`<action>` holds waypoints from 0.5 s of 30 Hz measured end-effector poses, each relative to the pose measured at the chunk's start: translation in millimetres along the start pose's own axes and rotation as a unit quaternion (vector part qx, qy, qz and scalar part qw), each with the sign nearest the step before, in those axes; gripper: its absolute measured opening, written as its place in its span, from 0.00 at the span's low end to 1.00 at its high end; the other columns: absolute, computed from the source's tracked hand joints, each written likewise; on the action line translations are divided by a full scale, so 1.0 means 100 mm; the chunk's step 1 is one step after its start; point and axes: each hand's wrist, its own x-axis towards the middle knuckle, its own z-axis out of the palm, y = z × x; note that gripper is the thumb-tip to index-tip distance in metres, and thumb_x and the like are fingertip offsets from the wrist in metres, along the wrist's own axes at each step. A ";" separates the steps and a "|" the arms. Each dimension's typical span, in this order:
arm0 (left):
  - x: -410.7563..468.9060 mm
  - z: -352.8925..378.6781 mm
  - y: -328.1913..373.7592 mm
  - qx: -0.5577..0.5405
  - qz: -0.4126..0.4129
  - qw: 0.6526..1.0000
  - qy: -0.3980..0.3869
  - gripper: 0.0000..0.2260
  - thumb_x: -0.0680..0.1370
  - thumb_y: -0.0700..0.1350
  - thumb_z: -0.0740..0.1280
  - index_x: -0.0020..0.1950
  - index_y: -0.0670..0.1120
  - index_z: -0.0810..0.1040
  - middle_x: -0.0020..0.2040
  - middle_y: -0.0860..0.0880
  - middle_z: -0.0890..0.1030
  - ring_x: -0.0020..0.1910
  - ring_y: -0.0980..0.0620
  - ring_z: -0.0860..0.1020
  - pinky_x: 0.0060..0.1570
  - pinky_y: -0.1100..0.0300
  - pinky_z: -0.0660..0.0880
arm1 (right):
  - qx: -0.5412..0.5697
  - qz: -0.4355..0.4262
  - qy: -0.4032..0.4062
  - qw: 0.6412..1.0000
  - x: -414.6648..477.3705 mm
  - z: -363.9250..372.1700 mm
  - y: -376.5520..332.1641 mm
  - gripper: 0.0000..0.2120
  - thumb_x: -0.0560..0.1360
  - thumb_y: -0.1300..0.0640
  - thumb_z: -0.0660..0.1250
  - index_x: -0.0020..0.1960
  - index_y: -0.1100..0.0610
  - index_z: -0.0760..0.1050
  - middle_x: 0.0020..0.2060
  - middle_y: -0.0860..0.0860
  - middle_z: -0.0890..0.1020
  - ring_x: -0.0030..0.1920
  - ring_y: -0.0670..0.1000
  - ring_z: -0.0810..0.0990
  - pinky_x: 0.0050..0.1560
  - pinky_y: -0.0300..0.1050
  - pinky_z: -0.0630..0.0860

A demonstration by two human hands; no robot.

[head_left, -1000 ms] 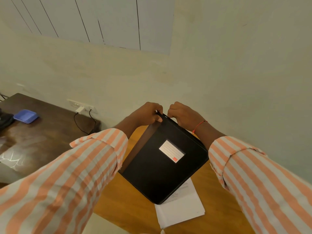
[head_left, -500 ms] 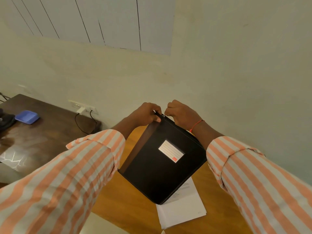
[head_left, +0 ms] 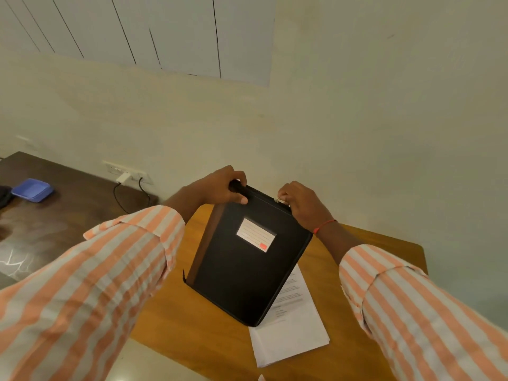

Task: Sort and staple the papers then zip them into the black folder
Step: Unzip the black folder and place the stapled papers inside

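Observation:
The black folder [head_left: 244, 270] stands tilted on the wooden table [head_left: 365, 257], a white label with a red corner on its front. My left hand [head_left: 220, 187] grips the folder's top left corner. My right hand [head_left: 302, 204] pinches the metal zipper pull [head_left: 278, 199] on the top edge, near the right corner. A stack of white printed papers [head_left: 291, 325] lies flat on the table under and in front of the folder's lower corner.
A dark table [head_left: 55, 215] stands to the left with a blue tray [head_left: 32, 190] on it. A wall socket with a plugged charger [head_left: 125, 177] and black cables sits behind it. The wall rises close behind the wooden table.
My right hand has moved to the right along the folder's top edge with the zipper pull, away from my left hand. The folder stands a little more upright.

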 end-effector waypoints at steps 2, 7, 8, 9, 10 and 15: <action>0.03 0.09 0.04 0.029 -0.009 1.000 0.002 0.19 0.74 0.61 0.74 0.57 0.54 0.73 0.56 0.51 0.73 0.50 0.51 0.74 0.52 0.57 0.74 | 0.019 0.011 0.003 1.000 0.01 0.01 -0.05 0.09 0.79 0.67 0.59 0.49 0.62 0.78 0.44 0.58 0.79 0.43 0.51 0.75 0.46 0.33 0.69; 0.07 0.21 0.17 0.149 0.078 0.984 0.064 0.23 0.71 0.68 0.71 0.54 0.52 0.74 0.47 0.53 0.77 0.46 0.53 0.73 0.49 0.58 0.67 | 0.027 0.023 0.017 0.999 -0.01 -0.02 -0.07 0.07 0.79 0.67 0.62 0.51 0.62 0.78 0.46 0.58 0.80 0.43 0.53 0.78 0.46 0.32 0.71; 0.09 0.23 0.25 0.158 0.088 0.982 0.059 0.23 0.71 0.68 0.71 0.51 0.52 0.73 0.44 0.53 0.77 0.44 0.53 0.74 0.48 0.57 0.70 | 0.030 0.019 0.023 0.999 0.00 0.00 -0.09 0.07 0.80 0.67 0.62 0.51 0.63 0.78 0.47 0.58 0.80 0.44 0.53 0.78 0.46 0.34 0.73; 0.10 0.26 0.33 0.152 0.088 0.984 0.041 0.21 0.72 0.67 0.71 0.50 0.52 0.72 0.42 0.54 0.77 0.41 0.53 0.75 0.46 0.55 0.73 | 0.032 0.012 0.025 0.999 0.02 0.01 -0.12 0.07 0.80 0.66 0.62 0.51 0.63 0.78 0.47 0.58 0.80 0.44 0.53 0.78 0.46 0.36 0.75; 0.12 0.29 0.41 0.144 0.086 0.986 0.022 0.20 0.73 0.65 0.72 0.49 0.52 0.72 0.41 0.53 0.78 0.39 0.52 0.76 0.44 0.53 0.75 | 0.032 0.003 0.027 0.999 0.04 0.03 -0.14 0.07 0.80 0.66 0.62 0.52 0.63 0.79 0.47 0.58 0.80 0.44 0.53 0.78 0.47 0.39 0.76; 0.11 0.33 0.40 0.065 0.071 0.995 0.017 0.13 0.78 0.53 0.72 0.47 0.49 0.69 0.37 0.51 0.77 0.36 0.50 0.74 0.38 0.55 0.72 | -0.002 0.005 -0.010 1.000 -0.06 -0.02 -0.06 0.07 0.81 0.62 0.61 0.50 0.62 0.78 0.45 0.59 0.80 0.44 0.56 0.78 0.47 0.47 0.78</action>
